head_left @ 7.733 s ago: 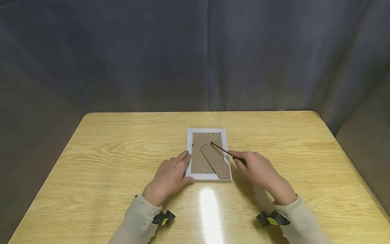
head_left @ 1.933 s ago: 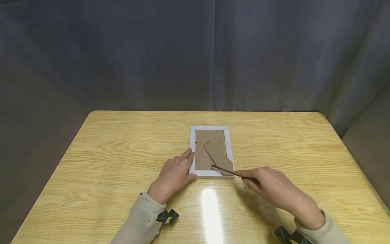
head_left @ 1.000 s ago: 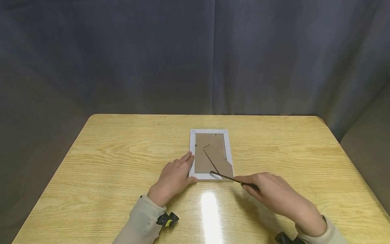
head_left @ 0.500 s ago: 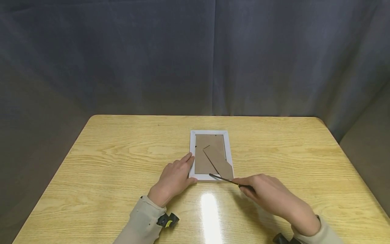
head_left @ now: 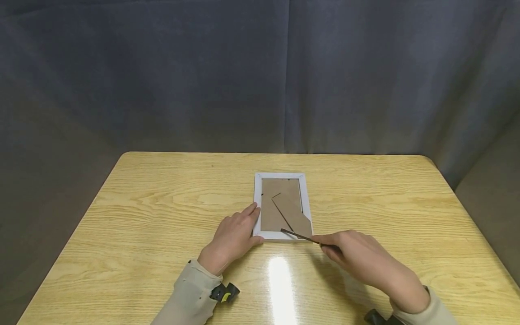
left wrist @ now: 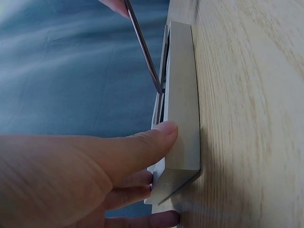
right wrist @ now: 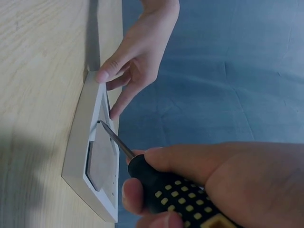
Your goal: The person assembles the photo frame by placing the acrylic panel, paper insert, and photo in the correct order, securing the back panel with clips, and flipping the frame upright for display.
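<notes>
A white picture frame [head_left: 257, 189] lies face down on the table, its brown backing board [head_left: 280, 185] and slanted stand flap [head_left: 298, 221] facing up. At its near left corner, my left hand [head_left: 233, 237] holds it, thumb on the near side and fingers along the left side. My right hand [head_left: 361, 257] grips the black and yellow handle of a screwdriver [right wrist: 175, 194]. The bent-looking tip of its shaft [left wrist: 145, 50] meets the near edge of the backing, beside the frame's inner rim. Small dark tabs [head_left: 262, 194] show along the other inner edges.
The wooden table [head_left: 162, 203] has a bright light reflection [head_left: 280, 289] in front of the frame. Dark grey curtains [head_left: 203, 81] hang behind and at the sides. Black camera mounts [head_left: 225, 292] sit on both wrists.
Since the oldest frame, my right hand has brought the screwdriver tip from above the backing's middle to its near edge. Over the last second the tip shifts only slightly there. My left hand stays put.
</notes>
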The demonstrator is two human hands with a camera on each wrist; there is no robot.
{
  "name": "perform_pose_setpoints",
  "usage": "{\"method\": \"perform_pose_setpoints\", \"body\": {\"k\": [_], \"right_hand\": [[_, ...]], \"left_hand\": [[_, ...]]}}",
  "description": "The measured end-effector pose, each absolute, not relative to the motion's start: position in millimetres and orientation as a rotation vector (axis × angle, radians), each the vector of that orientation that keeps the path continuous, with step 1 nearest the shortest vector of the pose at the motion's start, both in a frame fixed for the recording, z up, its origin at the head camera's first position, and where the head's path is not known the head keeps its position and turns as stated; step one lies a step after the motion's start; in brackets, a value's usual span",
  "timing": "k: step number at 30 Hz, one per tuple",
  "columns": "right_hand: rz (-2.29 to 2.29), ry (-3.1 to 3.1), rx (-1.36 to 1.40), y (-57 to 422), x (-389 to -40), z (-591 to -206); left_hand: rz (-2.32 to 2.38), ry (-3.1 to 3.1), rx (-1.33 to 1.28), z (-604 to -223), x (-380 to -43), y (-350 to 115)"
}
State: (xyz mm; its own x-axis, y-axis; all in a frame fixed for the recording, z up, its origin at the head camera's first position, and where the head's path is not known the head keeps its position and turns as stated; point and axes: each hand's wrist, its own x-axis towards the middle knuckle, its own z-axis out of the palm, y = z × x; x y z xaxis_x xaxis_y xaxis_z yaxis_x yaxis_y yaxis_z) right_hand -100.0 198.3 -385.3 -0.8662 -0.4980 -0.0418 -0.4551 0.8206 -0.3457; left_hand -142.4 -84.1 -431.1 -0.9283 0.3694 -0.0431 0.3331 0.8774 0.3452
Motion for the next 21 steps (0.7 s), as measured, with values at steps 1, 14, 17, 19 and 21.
{"method": "perform_pose_setpoints", "body": {"k": [1,14,17,19,21], "right_hand": [[-0.494,2.871,-0.752,198.8,-99.8,-384.7],[-0.474,2.871,-0.729,199.4,-98.5,-384.0],[-0.49,2.86,-0.719,198.8,-98.9,-383.9],[-0.504,2.853,-0.711,198.2,-99.3,-383.8],[-0.517,2.846,-0.7,197.4,-99.6,-383.8]], "left_hand": [[0.513,2.94,0.553,-431.0,-142.3,-84.1],[0.513,2.941,0.565,-430.3,-142.2,-84.5],[0.512,2.94,0.566,-430.6,-142.4,-84.8],[0.51,2.94,0.564,-430.5,-142.6,-84.7],[0.51,2.939,0.561,-431.0,-142.7,-84.6]]}}
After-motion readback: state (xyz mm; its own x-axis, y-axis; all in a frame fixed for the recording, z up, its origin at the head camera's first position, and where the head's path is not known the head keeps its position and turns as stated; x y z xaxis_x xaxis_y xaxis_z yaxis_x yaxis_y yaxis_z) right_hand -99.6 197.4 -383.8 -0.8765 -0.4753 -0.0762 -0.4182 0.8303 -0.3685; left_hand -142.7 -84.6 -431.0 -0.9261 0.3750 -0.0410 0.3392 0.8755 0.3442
